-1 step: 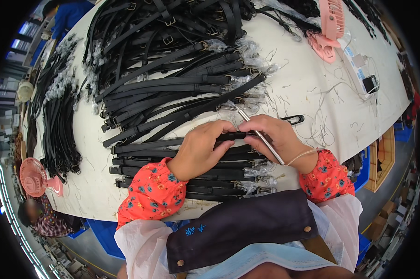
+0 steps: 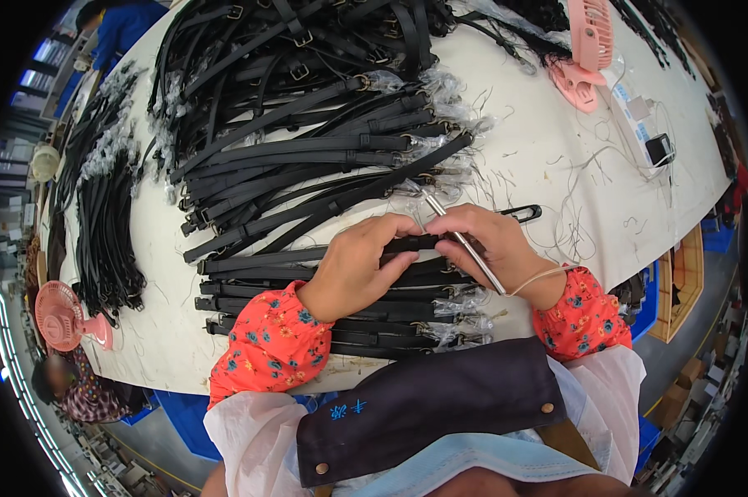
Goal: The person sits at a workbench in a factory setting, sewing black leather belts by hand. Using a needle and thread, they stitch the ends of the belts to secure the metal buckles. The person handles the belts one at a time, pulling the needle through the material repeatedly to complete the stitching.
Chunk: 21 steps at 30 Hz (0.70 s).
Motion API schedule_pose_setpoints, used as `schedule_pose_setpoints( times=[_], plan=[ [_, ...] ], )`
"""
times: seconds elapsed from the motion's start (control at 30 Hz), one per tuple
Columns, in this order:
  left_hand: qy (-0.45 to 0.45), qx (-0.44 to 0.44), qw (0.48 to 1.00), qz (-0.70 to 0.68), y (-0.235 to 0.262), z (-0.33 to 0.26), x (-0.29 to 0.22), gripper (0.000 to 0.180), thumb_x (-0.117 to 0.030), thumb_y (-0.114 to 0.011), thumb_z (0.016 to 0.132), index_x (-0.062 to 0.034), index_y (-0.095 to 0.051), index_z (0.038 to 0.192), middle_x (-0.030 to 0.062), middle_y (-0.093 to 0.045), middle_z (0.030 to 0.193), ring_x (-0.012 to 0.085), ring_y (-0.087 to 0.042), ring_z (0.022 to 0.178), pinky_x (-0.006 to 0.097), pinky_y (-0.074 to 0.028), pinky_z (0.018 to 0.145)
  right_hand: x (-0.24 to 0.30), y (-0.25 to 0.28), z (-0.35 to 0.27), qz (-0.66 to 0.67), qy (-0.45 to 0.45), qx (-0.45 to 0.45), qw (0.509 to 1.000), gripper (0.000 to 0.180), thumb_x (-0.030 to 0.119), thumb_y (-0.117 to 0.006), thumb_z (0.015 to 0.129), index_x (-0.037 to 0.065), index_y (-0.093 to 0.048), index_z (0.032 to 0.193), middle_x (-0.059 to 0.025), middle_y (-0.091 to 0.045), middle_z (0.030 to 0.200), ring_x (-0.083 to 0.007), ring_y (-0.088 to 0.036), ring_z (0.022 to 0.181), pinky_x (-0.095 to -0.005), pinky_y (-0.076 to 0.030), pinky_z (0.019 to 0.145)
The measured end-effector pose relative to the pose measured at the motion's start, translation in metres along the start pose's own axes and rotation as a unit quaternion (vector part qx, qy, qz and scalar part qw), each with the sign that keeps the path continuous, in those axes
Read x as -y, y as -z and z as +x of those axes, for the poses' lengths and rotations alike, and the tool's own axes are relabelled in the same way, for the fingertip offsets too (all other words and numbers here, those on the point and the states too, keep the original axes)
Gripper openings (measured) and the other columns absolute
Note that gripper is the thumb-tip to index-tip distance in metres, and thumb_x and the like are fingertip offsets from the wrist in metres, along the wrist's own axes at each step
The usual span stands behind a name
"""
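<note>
A black strap (image 2: 408,243) with a smooth leather-like surface runs level between my two hands. My left hand (image 2: 359,263) pinches it between thumb and fingers. My right hand (image 2: 500,247) is closed around a slim silver pen-like tool (image 2: 466,242), and its fingertips also meet the strap. The tool slants, upper end toward the far left; a thin pale cord leaves its lower end by my right wrist. Past my right knuckles sticks out a black loop-shaped end (image 2: 526,213); what it belongs to is hidden. Rows of black belts (image 2: 332,290) lie beneath and beyond my hands, many buckles wrapped in clear plastic.
A white table (image 2: 548,174) carries everything, strewn with loose threads. More belts (image 2: 109,240) lie in a bundle at left. Pink fans stand at far right (image 2: 591,37) and near left (image 2: 57,315). A white power strip (image 2: 632,124) has cords. Other people are at the left.
</note>
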<state>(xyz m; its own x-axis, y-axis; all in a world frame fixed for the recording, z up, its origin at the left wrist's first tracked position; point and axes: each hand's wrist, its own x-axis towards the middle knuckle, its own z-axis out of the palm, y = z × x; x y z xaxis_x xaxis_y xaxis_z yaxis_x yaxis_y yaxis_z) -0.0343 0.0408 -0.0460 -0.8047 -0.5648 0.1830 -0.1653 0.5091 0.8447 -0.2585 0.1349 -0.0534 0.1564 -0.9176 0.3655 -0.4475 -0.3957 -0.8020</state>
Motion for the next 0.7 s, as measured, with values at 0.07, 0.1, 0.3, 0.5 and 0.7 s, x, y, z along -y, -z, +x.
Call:
schedule_pose_setpoints(
  times=[0.07, 0.1, 0.3, 0.5, 0.7],
  plan=[
    [0.030, 0.007, 0.999, -0.034, 0.003, 0.001, -0.003, 0.031, -0.004, -0.077, 0.083, -0.0023, -0.065, 0.112, 0.0119, -0.070, 0.102, 0.0271, -0.069, 0.086, 0.035, -0.056, 0.079, 0.005, 0.002, 0.000, 0.013, -0.039, 0.005, 0.999, 0.026, 0.004, -0.073, 0.092, 0.008, -0.067, 0.117, -0.0117, -0.069, 0.100, -0.0265, -0.069, 0.084, -0.0337, -0.055, 0.073],
    [0.050, 0.025, 0.998, -0.027, 0.009, 0.002, -0.004, 0.029, -0.004, -0.076, 0.083, -0.0023, -0.065, 0.110, 0.0117, -0.070, 0.102, 0.0264, -0.069, 0.083, 0.034, -0.056, 0.077, 0.007, 0.003, 0.000, 0.018, -0.059, 0.006, 0.998, 0.024, 0.004, -0.073, 0.092, 0.008, -0.067, 0.116, -0.0117, -0.069, 0.100, -0.0255, -0.069, 0.082, -0.0333, -0.055, 0.072],
    [0.018, 0.037, 0.979, 0.199, 0.039, 0.005, -0.003, 0.026, -0.003, -0.071, 0.078, -0.0079, -0.066, 0.103, 0.0072, -0.067, 0.105, 0.0263, -0.062, 0.092, 0.036, -0.050, 0.077, 0.007, 0.005, 0.000, 0.006, -0.082, -0.012, 0.997, 0.023, 0.003, -0.071, 0.093, 0.009, -0.067, 0.115, -0.0102, -0.070, 0.097, -0.0213, -0.069, 0.079, -0.0311, -0.055, 0.071],
    [-0.042, -0.022, 0.987, 0.154, 0.025, 0.006, -0.020, 0.033, -0.007, -0.080, 0.075, -0.0112, -0.067, 0.105, 0.0060, -0.064, 0.112, 0.0289, -0.060, 0.103, 0.040, -0.043, 0.090, 0.005, 0.003, -0.002, 0.025, -0.099, -0.030, 0.994, 0.023, 0.003, -0.070, 0.093, 0.010, -0.067, 0.115, -0.0089, -0.070, 0.097, -0.0193, -0.069, 0.078, -0.0299, -0.054, 0.070],
    [-0.128, -0.061, 0.963, 0.230, 0.001, 0.006, -0.012, 0.026, -0.008, -0.083, 0.076, -0.0101, -0.066, 0.096, 0.0032, -0.062, 0.093, 0.0257, -0.057, 0.081, 0.039, -0.041, 0.070, 0.012, 0.002, 0.001, 0.016, -0.101, -0.013, 0.995, 0.023, 0.002, -0.070, 0.092, 0.009, -0.067, 0.114, -0.0097, -0.069, 0.098, -0.0200, -0.069, 0.078, -0.0302, -0.054, 0.069]
  ],
)
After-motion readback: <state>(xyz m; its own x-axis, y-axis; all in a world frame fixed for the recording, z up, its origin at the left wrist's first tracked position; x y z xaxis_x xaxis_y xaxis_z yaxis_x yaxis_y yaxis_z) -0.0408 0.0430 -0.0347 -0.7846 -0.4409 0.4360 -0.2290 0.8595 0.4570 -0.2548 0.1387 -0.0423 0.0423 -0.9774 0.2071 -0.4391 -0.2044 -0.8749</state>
